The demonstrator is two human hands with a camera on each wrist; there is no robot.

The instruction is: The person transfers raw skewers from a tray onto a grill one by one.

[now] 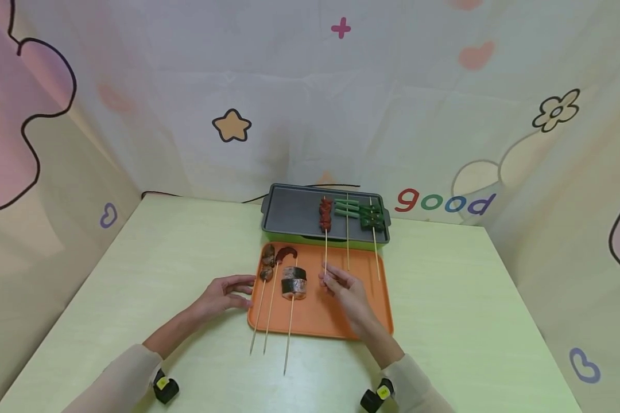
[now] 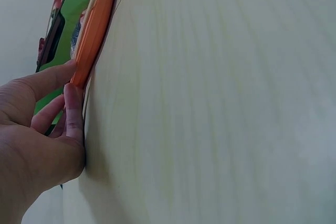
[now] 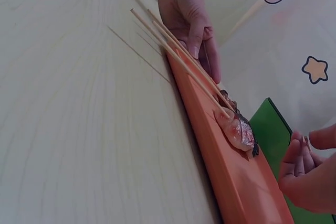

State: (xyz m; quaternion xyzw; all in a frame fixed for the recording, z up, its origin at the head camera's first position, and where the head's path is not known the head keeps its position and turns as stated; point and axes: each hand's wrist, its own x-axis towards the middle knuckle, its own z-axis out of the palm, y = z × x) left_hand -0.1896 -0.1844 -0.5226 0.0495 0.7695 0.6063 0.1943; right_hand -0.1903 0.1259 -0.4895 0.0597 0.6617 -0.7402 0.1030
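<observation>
The red skewer point(image 1: 325, 215), across the front edge of the grill point(image 1: 294, 209), is pinched by the right hand point(image 1: 348, 291), its lower tip hidden. The left edge of the tray point(image 1: 320, 318) is touched by the relaxed left hand point(image 1: 218, 295).

There are six skewers point(image 1: 325, 217), three at one far grill point(image 1: 291, 211) and three on one nearer tray point(image 1: 317, 316), plus one left hand point(image 1: 219, 296), one right hand point(image 1: 348, 293), two wrist cameras point(image 1: 166, 390) and one table point(image 1: 460, 315).
</observation>
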